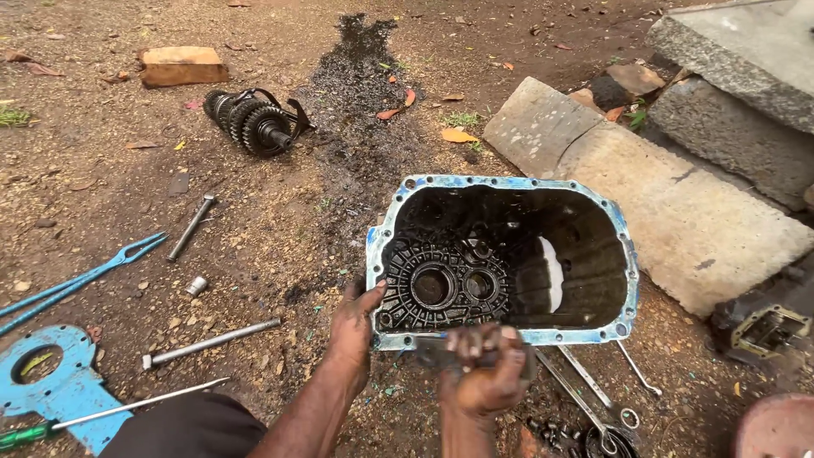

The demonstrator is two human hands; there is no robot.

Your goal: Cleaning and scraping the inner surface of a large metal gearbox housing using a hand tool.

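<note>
A large open gearbox housing lies on the bare dirt ground, mouth up, with its blue-stained flange around the rim and an oily black interior showing two bearing bores. It is judged a heavy, rigid metal casting, unlikely to flex, and slick with oil inside; the flange rim and outer walls are judged the safest places for a hold, with both hands spread apart. To its right a long stone slab is seen, and beyond it an oil stain darkens the soil.

The left hand is laid against the near-left corner of the flange, its fingers spread and pressing the rim rather than wrapped around anything. The right hand is held just at the near edge, closed around a flat grey tool whose kind cannot be told.

Smaller things are scattered about: a gear cluster, blue pliers, two steel rods, spanners.
</note>
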